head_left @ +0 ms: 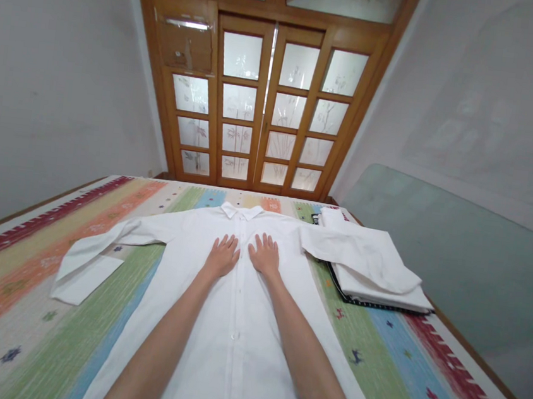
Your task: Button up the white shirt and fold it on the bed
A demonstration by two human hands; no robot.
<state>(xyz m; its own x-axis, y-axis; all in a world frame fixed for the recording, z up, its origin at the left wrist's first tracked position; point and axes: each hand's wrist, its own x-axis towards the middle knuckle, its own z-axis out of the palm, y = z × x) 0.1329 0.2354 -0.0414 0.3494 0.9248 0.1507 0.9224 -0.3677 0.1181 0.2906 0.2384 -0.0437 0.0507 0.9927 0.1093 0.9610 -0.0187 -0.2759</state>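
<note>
A white button-up shirt (193,350) lies face up and spread out, its collar (241,211) at the far end and its button front running toward me. My left hand (223,255) rests flat on the chest, left of the button line, with fingers outstretched. Just right of the buttons, my right hand (264,254) presses flat on the shirt too, fingers spread. The left-side sleeve (99,252) bends outward over the striped cover. The opposite sleeve (360,254) lies across a folded white pile. The shirt's lower end runs out of view beneath my arms.
A colourful striped cloth (103,341) covers the surface under the shirt. On the right sits a stack of folded white fabric (380,295) with a dark edge below it. Wooden glass-paned doors (264,110) stand beyond the far edge. A pale green panel (456,245) leans along the right wall.
</note>
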